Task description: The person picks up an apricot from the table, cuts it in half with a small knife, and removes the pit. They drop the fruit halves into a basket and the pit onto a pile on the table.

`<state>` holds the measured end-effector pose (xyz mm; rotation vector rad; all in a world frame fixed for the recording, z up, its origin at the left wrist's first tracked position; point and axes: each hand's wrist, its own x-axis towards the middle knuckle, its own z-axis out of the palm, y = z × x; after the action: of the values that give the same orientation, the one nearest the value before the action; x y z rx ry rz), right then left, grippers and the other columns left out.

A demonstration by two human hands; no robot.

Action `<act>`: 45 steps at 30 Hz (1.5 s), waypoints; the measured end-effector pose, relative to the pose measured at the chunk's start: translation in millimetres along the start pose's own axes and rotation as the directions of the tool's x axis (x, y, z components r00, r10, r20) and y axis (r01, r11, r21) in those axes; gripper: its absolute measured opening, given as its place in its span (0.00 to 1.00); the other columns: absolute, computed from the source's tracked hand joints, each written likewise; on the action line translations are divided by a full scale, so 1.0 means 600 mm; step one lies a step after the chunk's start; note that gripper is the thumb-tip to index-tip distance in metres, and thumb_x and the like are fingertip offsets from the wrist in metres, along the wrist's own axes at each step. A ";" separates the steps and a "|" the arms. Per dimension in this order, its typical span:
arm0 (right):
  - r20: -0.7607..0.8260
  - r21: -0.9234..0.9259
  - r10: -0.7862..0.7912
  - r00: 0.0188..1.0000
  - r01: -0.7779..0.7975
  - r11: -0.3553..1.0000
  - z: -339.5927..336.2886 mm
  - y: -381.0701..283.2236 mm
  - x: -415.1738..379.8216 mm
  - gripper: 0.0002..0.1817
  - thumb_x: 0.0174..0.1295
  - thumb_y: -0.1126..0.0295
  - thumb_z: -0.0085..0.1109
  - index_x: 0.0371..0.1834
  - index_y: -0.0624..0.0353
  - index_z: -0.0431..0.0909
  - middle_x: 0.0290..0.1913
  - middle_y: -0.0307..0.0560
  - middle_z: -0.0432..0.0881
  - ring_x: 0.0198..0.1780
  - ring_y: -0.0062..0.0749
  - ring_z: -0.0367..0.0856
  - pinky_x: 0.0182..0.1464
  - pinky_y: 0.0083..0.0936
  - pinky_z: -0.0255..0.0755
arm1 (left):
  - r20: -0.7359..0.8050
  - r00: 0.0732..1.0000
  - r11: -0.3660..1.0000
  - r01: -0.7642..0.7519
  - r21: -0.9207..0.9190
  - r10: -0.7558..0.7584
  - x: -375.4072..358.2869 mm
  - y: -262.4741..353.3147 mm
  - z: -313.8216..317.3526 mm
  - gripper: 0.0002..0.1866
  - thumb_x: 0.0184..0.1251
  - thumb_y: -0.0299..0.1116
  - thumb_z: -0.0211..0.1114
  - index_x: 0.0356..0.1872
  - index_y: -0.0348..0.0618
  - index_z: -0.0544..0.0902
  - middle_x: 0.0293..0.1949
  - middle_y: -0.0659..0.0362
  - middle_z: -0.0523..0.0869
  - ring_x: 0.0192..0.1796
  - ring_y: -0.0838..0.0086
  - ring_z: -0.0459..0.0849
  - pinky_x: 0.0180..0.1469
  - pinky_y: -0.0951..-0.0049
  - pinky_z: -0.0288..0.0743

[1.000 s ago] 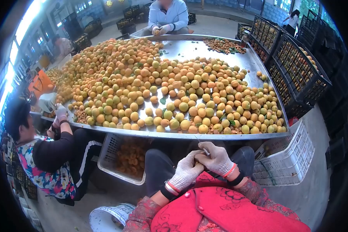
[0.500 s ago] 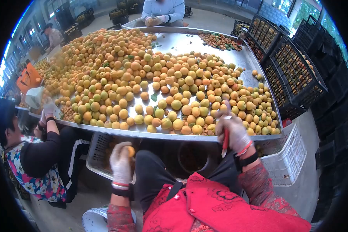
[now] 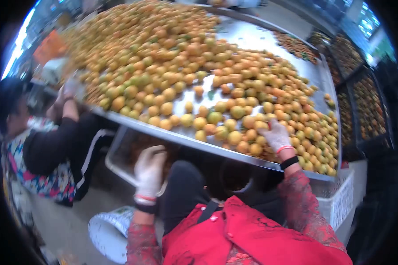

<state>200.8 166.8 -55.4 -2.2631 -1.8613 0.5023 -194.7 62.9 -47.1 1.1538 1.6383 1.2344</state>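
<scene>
Yellow-orange fruits (image 3: 159, 79) lie heaped on a metal table (image 3: 181, 136). My left hand (image 3: 148, 173), in a whitish glove, is over a crate (image 3: 115, 164) below the table's front edge. Its fingers are bent but apart, with no fruit visible between them. At the front right of the heap is my gloved right hand (image 3: 276, 136), its fingertips among the fruits. A bit of the red-handled knife (image 3: 270, 126) shows by those fingers; its blade is hidden. Motion blurs both hands.
A co-worker (image 3: 44, 145) sits at the left, gloved hands at the table edge. Small brown pieces (image 3: 296, 45) lie at the back right. A white bucket (image 3: 110, 232) is on the floor, a white crate (image 3: 336, 201) at right, and dark crates of fruit (image 3: 368, 106) beyond.
The view has turned and tilted down. My right hand has moved from the table's edge onto the fruits. The fruit that was in my left hand is gone from it, and its fingers have opened.
</scene>
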 end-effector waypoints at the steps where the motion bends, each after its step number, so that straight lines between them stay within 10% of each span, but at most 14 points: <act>1: 0.033 -0.026 0.013 0.999 -0.012 1.000 0.003 -0.011 0.005 0.28 0.52 0.47 0.65 0.43 0.61 0.77 0.37 0.63 0.84 0.44 0.58 0.83 0.46 0.45 0.76 | 0.086 0.995 0.997 0.045 -0.061 -0.040 -0.011 -0.005 0.026 0.11 0.65 0.24 0.61 0.47 0.36 0.82 0.40 0.57 0.85 0.43 0.75 0.83 0.48 0.75 0.77; 5: -0.004 0.093 -0.046 0.999 0.046 0.995 0.036 0.003 0.033 0.24 0.50 0.52 0.68 0.38 0.62 0.78 0.33 0.57 0.83 0.36 0.48 0.83 0.41 0.38 0.76 | 0.613 0.786 0.995 -0.098 -0.006 0.082 -0.052 0.024 0.133 0.13 0.65 0.34 0.61 0.47 0.39 0.81 0.44 0.50 0.85 0.50 0.59 0.84 0.56 0.66 0.75; 8: 0.186 0.493 0.126 0.975 -0.203 0.846 0.005 -0.037 0.003 0.15 0.52 0.60 0.67 0.34 0.58 0.79 0.26 0.42 0.79 0.26 0.28 0.78 0.30 0.25 0.71 | 0.658 0.751 0.998 -0.070 -0.009 0.059 -0.052 0.031 0.167 0.13 0.65 0.35 0.61 0.47 0.40 0.81 0.42 0.48 0.85 0.49 0.57 0.84 0.55 0.65 0.76; 10: 0.264 0.780 0.135 0.955 -0.294 0.553 -0.010 -0.049 -0.039 0.06 0.54 0.67 0.66 0.32 0.53 0.79 0.23 0.31 0.74 0.21 0.13 0.71 0.21 0.14 0.62 | 0.617 0.784 0.992 0.004 -0.124 0.074 -0.052 0.022 0.190 0.13 0.67 0.30 0.62 0.50 0.39 0.81 0.42 0.55 0.86 0.48 0.72 0.84 0.53 0.71 0.76; 14: 0.465 0.876 -0.103 0.879 -0.440 0.198 -0.023 -0.091 -0.147 0.20 0.58 0.69 0.63 0.54 0.63 0.77 0.31 0.40 0.82 0.24 0.19 0.76 0.24 0.16 0.69 | 0.623 0.782 0.883 0.298 -0.363 -0.008 -0.064 0.026 0.212 0.22 0.75 0.35 0.56 0.65 0.37 0.70 0.56 0.56 0.80 0.58 0.73 0.77 0.63 0.73 0.69; 20: 0.358 0.894 -0.229 0.905 -0.262 0.363 -0.024 -0.139 -0.248 0.25 0.67 0.73 0.56 0.68 0.59 0.68 0.45 0.37 0.81 0.37 0.17 0.78 0.35 0.14 0.71 | 0.676 0.732 0.727 0.418 -0.544 0.085 -0.106 0.056 0.201 0.26 0.78 0.40 0.54 0.69 0.37 0.64 0.61 0.57 0.74 0.63 0.75 0.71 0.67 0.73 0.65; 23: -0.039 0.849 -0.390 0.920 0.236 0.473 0.016 -0.113 -0.263 0.19 0.67 0.72 0.58 0.60 0.62 0.72 0.42 0.41 0.81 0.41 0.18 0.79 0.42 0.15 0.72 | 0.668 0.738 0.655 0.458 -0.601 0.097 -0.127 0.059 0.196 0.24 0.76 0.34 0.55 0.68 0.37 0.64 0.60 0.57 0.74 0.63 0.74 0.72 0.66 0.72 0.66; 26: 0.054 0.720 -0.285 0.957 0.161 0.676 -0.031 -0.107 -0.295 0.13 0.68 0.72 0.55 0.54 0.62 0.75 0.37 0.42 0.80 0.38 0.17 0.78 0.39 0.16 0.72 | 0.626 0.761 0.795 0.271 -0.543 0.168 -0.140 0.081 0.178 0.25 0.73 0.27 0.56 0.69 0.37 0.64 0.58 0.56 0.76 0.60 0.73 0.76 0.65 0.71 0.68; 27: 0.166 0.778 -0.159 0.973 -0.030 0.627 -0.045 -0.107 -0.305 0.10 0.70 0.70 0.53 0.50 0.63 0.77 0.30 0.37 0.78 0.32 0.16 0.74 0.35 0.16 0.70 | 0.639 0.755 0.765 0.323 -0.558 0.147 -0.145 0.085 0.173 0.26 0.70 0.25 0.57 0.68 0.37 0.65 0.55 0.55 0.78 0.54 0.72 0.80 0.63 0.72 0.70; 34: 0.216 0.874 -0.186 0.958 -0.105 0.474 -0.085 -0.094 -0.368 0.10 0.73 0.65 0.52 0.43 0.60 0.78 0.25 0.31 0.72 0.28 0.13 0.68 0.29 0.15 0.64 | 0.740 0.651 0.752 0.402 -0.523 0.167 -0.173 0.098 0.155 0.24 0.71 0.33 0.60 0.66 0.40 0.69 0.50 0.59 0.78 0.47 0.78 0.79 0.52 0.78 0.75; 41: -0.060 0.719 -0.404 0.913 0.321 0.616 -0.083 -0.092 -0.398 0.09 0.72 0.67 0.52 0.36 0.60 0.74 0.26 0.33 0.74 0.27 0.14 0.69 0.29 0.19 0.66 | 0.726 0.658 0.875 0.212 -0.435 0.202 -0.199 0.114 0.158 0.35 0.65 0.60 0.63 0.59 0.39 0.73 0.50 0.59 0.79 0.46 0.80 0.78 0.44 0.80 0.74; 45: 0.192 0.924 -0.242 0.951 -0.092 0.371 -0.091 -0.086 -0.409 0.06 0.70 0.69 0.56 0.40 0.61 0.75 0.29 0.33 0.77 0.31 0.16 0.73 0.33 0.20 0.69 | 0.763 0.620 0.877 0.247 -0.411 0.183 -0.202 0.116 0.149 0.24 0.69 0.44 0.61 0.59 0.39 0.74 0.46 0.61 0.79 0.44 0.80 0.77 0.46 0.79 0.74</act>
<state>132.8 -57.3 49.3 -1.3032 -1.1629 1.5007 -61.1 -19.5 6.1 1.0908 0.6109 0.8214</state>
